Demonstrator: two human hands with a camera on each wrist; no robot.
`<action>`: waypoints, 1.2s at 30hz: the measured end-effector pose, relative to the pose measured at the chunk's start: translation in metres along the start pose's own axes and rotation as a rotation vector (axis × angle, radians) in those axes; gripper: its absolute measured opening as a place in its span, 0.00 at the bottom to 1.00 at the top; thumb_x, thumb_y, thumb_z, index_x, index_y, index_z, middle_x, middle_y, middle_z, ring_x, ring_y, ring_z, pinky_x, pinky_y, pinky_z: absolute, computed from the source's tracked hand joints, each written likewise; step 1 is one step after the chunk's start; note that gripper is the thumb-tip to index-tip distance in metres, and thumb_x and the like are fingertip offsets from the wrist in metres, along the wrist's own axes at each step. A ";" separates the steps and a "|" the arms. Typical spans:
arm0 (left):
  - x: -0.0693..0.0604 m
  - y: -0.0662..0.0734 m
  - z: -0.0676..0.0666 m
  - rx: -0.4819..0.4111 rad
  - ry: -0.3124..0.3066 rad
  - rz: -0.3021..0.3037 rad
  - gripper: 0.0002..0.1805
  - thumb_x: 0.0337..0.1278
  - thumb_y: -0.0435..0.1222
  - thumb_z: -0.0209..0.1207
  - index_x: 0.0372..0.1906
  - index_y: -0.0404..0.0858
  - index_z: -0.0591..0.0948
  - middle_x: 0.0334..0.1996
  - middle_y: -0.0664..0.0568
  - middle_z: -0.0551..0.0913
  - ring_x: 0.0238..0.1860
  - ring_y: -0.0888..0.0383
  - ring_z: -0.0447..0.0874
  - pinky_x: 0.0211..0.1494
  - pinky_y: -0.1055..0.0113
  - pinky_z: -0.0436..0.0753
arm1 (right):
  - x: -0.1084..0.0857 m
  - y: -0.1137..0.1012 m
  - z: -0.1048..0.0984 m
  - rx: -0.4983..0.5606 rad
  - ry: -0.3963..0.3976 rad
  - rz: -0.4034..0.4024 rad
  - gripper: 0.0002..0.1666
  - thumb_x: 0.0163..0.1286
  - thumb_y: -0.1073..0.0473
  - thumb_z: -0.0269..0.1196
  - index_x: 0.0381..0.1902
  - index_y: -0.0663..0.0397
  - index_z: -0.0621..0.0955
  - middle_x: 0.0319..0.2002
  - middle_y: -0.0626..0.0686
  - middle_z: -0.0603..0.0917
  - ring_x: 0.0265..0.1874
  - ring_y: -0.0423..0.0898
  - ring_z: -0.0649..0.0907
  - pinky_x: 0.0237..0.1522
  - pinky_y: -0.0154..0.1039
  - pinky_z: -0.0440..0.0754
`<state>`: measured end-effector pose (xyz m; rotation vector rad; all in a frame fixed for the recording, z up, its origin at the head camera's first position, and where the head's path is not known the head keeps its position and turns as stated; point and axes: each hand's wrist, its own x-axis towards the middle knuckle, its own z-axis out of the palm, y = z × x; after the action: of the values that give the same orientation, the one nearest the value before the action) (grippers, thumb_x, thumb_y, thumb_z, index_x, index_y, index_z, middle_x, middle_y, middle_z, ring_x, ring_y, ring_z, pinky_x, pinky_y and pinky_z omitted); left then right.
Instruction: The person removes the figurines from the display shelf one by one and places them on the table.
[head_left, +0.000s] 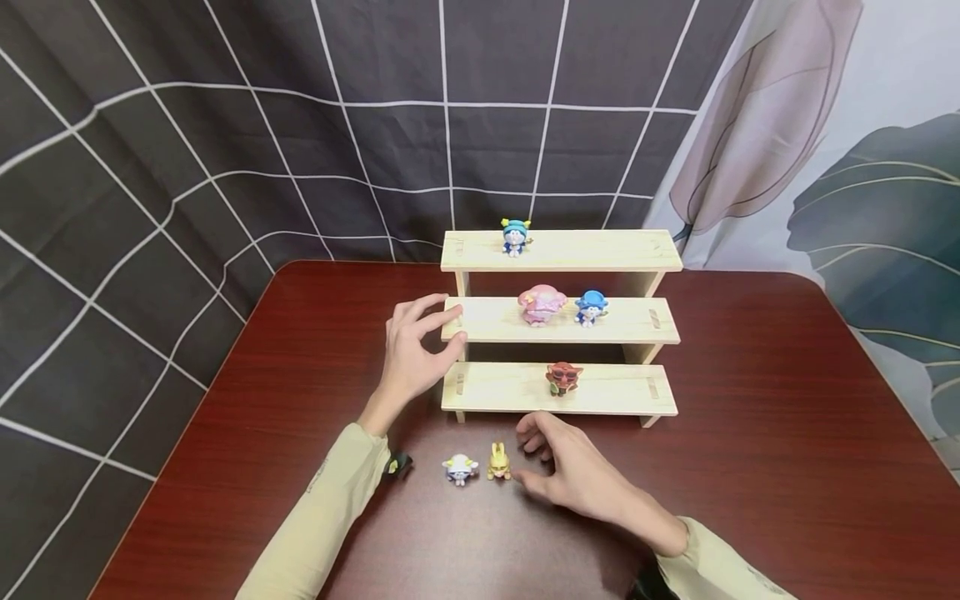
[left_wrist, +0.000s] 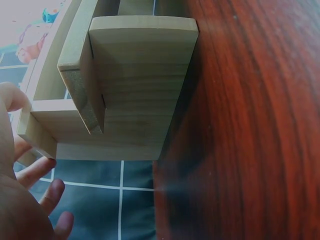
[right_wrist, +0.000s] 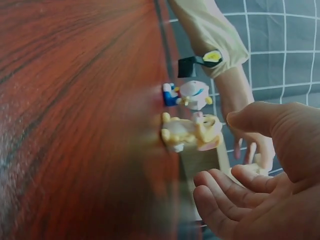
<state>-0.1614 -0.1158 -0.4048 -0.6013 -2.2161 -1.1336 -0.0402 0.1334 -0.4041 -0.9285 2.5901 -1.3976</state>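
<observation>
A dark white-gridded cloth [head_left: 397, 143] and a pale leaf-printed cloth [head_left: 892, 200] hang behind the reddish-brown table [head_left: 765, 400].

The left hand [head_left: 414, 346] grips between thumb and forefinger; the right hand [head_left: 573, 467] has fingers [right_wrist: 232, 192] loosely curved, thumb apart from them.

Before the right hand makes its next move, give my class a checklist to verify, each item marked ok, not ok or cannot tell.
1. Left hand at the middle tier's left end of the pale wooden three-tier shelf: ok, holding it.
2. Right hand open beside the small yellow long-eared figurine: ok.
3. Yellow figurine gripped: not ok, the right hand holds nothing.
4. Small white-and-blue figurine apart from the yellow one: ok, a gap shows.
5. Room on the bottom tier: ok, bare wood flanks the reddish-brown figurine with dark glasses.
6. Shelf's firmness under load: cannot tell.
</observation>
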 end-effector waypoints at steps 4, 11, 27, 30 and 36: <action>0.000 0.001 0.000 -0.004 0.003 0.002 0.19 0.49 0.38 0.69 0.49 0.40 0.89 0.54 0.48 0.83 0.52 0.44 0.73 0.50 0.45 0.64 | -0.004 -0.008 -0.008 0.000 0.016 -0.057 0.19 0.58 0.67 0.72 0.45 0.57 0.77 0.34 0.49 0.82 0.30 0.42 0.83 0.29 0.38 0.81; 0.001 -0.001 0.001 -0.003 0.009 0.001 0.19 0.48 0.38 0.70 0.49 0.41 0.89 0.55 0.49 0.83 0.53 0.44 0.73 0.50 0.44 0.64 | -0.007 -0.021 -0.028 0.026 0.035 -0.166 0.17 0.59 0.71 0.69 0.43 0.53 0.78 0.34 0.42 0.81 0.29 0.35 0.82 0.29 0.35 0.82; 0.002 -0.001 0.000 0.001 0.007 0.003 0.19 0.48 0.39 0.70 0.49 0.41 0.90 0.55 0.49 0.83 0.52 0.42 0.73 0.50 0.44 0.64 | 0.010 -0.034 -0.080 -0.046 0.141 -0.213 0.19 0.56 0.75 0.69 0.43 0.52 0.80 0.35 0.43 0.83 0.29 0.38 0.82 0.30 0.31 0.79; 0.001 -0.002 0.000 -0.001 0.003 0.004 0.19 0.48 0.39 0.70 0.49 0.41 0.90 0.55 0.48 0.83 0.52 0.40 0.73 0.49 0.44 0.64 | 0.016 -0.035 -0.091 -0.063 0.170 -0.220 0.19 0.55 0.76 0.68 0.43 0.55 0.81 0.35 0.44 0.85 0.29 0.39 0.83 0.31 0.30 0.80; 0.000 -0.002 0.001 -0.002 0.006 0.003 0.19 0.48 0.39 0.70 0.48 0.41 0.90 0.55 0.49 0.83 0.53 0.41 0.73 0.50 0.45 0.64 | 0.028 -0.036 -0.109 -0.065 0.209 -0.179 0.17 0.56 0.77 0.67 0.42 0.59 0.80 0.35 0.48 0.85 0.29 0.40 0.82 0.33 0.30 0.80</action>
<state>-0.1627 -0.1163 -0.4061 -0.6017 -2.2084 -1.1347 -0.0807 0.1848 -0.3056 -1.1037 2.7776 -1.5389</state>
